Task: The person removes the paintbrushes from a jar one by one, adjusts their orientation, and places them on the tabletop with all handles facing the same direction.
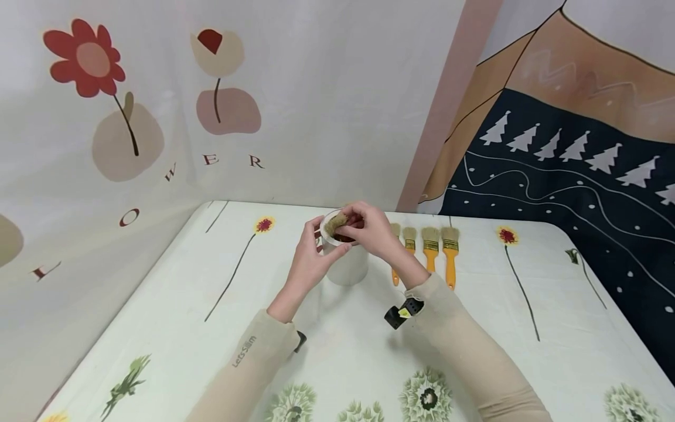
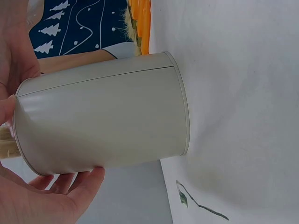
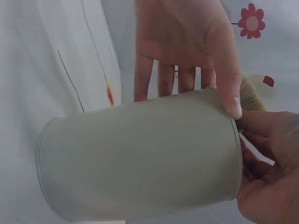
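A white cylindrical container (image 1: 347, 268) stands upright on the table, its side seam showing in the left wrist view. My left hand (image 1: 311, 258) holds it around the rim, thumb near the top edge and fingers along the far side. My right hand (image 1: 371, 228) reaches over the opening and pinches a paintbrush (image 1: 336, 223) just below its pale bristles. Those bristles (image 3: 252, 95) point up and stick out above the rim in the right wrist view. The brush's handle is hidden by the hand and the container wall.
Several paintbrushes with orange handles (image 1: 450, 264) lie side by side on the table, right of the container, bristles away from me. A flower-printed cloth (image 1: 174, 351) covers the table. Printed curtains (image 1: 327, 105) hang behind and to the left; a dark tree-patterned one (image 1: 569, 187) hangs at right.
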### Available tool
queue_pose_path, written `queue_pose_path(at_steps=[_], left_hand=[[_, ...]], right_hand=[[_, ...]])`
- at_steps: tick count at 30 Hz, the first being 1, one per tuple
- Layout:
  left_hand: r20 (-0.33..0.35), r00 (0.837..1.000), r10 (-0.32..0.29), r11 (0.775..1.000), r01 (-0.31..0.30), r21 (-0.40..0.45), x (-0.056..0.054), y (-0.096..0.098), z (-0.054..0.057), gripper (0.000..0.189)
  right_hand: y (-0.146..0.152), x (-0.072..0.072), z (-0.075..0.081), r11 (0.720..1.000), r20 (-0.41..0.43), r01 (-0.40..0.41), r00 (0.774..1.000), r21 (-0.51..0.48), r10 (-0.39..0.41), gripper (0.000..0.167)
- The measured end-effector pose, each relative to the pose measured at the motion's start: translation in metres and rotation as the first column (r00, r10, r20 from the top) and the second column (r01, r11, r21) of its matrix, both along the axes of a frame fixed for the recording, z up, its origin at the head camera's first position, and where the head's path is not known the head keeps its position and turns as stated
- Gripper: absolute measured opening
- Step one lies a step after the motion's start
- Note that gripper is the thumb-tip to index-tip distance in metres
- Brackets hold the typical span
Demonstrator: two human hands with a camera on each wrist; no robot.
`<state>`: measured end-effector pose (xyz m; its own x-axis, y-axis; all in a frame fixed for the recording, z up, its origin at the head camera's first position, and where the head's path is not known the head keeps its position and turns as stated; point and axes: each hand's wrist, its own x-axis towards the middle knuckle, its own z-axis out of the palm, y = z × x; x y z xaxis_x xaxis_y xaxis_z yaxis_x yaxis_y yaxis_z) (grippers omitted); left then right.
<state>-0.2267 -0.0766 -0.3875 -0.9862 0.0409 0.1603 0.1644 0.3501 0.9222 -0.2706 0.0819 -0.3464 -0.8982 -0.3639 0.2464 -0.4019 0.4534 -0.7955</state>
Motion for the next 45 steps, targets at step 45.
queue_pose_path(at_steps=[45], left_hand=[[-0.001,1.000,0.022,1.000,-0.022,0.001,-0.002,0.002,-0.001,0.082]], right_hand=[[0.132,0.005,0.052,0.758,-0.140,0.345,0.859,-0.553,-0.493,0.017]])
